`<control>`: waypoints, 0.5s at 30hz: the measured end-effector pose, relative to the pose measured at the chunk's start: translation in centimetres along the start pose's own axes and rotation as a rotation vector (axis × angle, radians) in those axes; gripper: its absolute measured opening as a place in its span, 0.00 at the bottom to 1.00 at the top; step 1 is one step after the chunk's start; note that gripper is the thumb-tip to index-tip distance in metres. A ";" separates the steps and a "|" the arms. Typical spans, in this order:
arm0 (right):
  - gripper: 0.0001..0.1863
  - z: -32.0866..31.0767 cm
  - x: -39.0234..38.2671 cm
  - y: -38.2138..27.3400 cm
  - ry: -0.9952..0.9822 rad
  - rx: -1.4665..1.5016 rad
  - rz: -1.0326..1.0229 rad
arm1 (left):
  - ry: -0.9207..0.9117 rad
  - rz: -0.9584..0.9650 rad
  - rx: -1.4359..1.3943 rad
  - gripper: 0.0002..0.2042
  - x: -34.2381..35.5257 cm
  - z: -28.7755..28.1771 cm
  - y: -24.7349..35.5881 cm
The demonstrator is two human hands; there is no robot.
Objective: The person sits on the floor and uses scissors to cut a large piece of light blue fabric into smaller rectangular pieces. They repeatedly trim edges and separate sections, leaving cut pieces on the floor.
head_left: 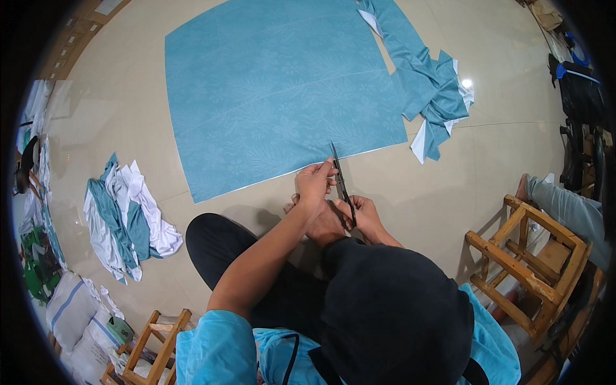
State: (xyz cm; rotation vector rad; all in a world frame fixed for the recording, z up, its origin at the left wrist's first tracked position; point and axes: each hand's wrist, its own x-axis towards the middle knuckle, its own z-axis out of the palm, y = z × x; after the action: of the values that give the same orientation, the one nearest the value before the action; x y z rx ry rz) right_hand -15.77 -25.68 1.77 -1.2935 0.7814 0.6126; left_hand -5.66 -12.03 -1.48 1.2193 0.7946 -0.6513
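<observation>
the right hand (pixel 367 215) is gripping the handles of the black scissors (pixel 341 183), fingers closed through the loops, blades pointing toward 12 o'clock. the left hand (pixel 314 183) is pinching the near edge of the teal fabric sheet (pixel 276 90), fingers narrow. fabric scraps (pixel 125 215) are lying at 9 o'clock.

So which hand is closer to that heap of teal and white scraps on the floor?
Left. The left hand is at the sheet's near edge, nearer the scrap heap at far left; the right hand, holding scissors, is farther.

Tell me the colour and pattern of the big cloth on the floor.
Teal cloth with a faint leafy floral pattern; head view.
</observation>
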 end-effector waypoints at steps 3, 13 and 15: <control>0.26 0.1 0.1 0.0 0.012 0.000 0.001 | 0.003 0.004 0.005 0.13 -0.1 0.0 0.0; 0.25 0.1 0.3 0.4 0.063 -0.059 -0.012 | -0.005 -0.001 0.008 0.14 -0.4 0.2 0.2; 0.24 0.1 0.3 0.5 0.057 -0.035 0.003 | -0.001 0.011 0.002 0.13 -0.4 0.2 0.2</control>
State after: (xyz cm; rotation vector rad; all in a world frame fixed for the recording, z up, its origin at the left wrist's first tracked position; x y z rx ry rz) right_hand -15.93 -25.50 1.27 -1.3468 0.8226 0.5963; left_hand -5.71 -12.18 -1.06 1.2241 0.7865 -0.6438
